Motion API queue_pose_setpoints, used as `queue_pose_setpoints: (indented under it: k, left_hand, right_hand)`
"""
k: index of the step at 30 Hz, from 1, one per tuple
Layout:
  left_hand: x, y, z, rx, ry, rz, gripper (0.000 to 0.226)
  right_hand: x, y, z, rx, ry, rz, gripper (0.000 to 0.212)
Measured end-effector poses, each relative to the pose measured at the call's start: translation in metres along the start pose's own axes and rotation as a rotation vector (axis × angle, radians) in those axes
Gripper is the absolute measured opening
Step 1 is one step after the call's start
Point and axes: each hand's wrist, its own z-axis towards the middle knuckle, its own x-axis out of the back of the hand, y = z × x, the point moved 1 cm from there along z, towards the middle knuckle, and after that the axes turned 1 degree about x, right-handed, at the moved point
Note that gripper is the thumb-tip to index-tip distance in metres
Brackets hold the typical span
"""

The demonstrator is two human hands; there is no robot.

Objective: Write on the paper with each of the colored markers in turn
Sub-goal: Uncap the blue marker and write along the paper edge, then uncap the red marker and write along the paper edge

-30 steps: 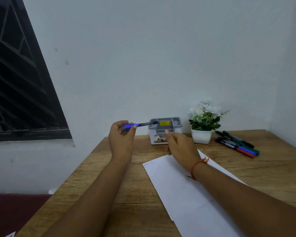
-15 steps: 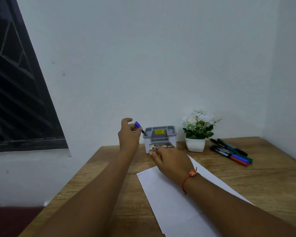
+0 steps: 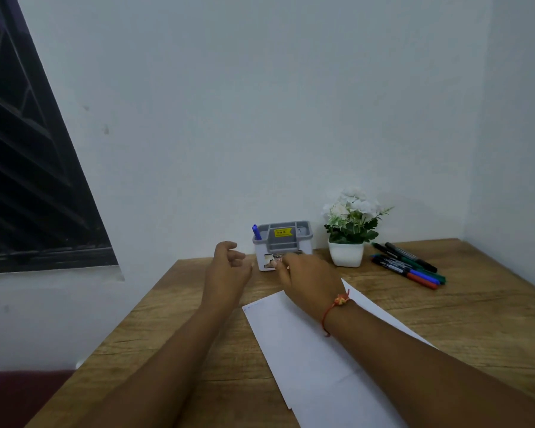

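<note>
A blue marker (image 3: 256, 232) stands upright in the left slot of the grey pen holder (image 3: 283, 246) at the back of the wooden table. My left hand (image 3: 226, 267) hovers just left of the holder, empty, fingers loosely curled. My right hand (image 3: 309, 278) rests against the holder's front, fingertips touching its label, holding nothing I can see. White paper (image 3: 318, 356) lies under my right forearm. Several markers (image 3: 406, 267), black, green, blue and red, lie at the back right.
A small white pot with white flowers (image 3: 349, 231) stands between the holder and the loose markers. The wooden table (image 3: 476, 316) meets white walls behind and to the right. A dark barred window (image 3: 28, 180) is on the left.
My left hand carried the blue marker to the holder, set it in the left slot and let go. My right hand slid forward to the holder's front.
</note>
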Motion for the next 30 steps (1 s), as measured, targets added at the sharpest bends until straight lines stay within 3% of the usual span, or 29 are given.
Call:
queue_pose_setpoints:
  k: [6,11,16,30]
  left_hand:
    - [0.010,-0.015,-0.019,-0.180,-0.234,0.316,0.022]
    - [0.003,-0.015,-0.016,-0.235,-0.351,0.373,0.028]
    - [0.002,-0.019,-0.011,-0.267,-0.369,0.399,0.031]
    - [0.003,-0.016,-0.007,-0.253,-0.370,0.413,0.035]
  right_hand:
    - [0.027,0.015,0.023,-0.186,-0.059,-0.056,0.031]
    - [0.058,0.065,0.012,-0.348,-0.189,-0.255,0.018]
    - [0.070,0.116,-0.015,-0.449,-0.219,-0.570,0.030]
    - [0.069,0.157,-0.009,-0.605,-0.303,-0.404,0.034]
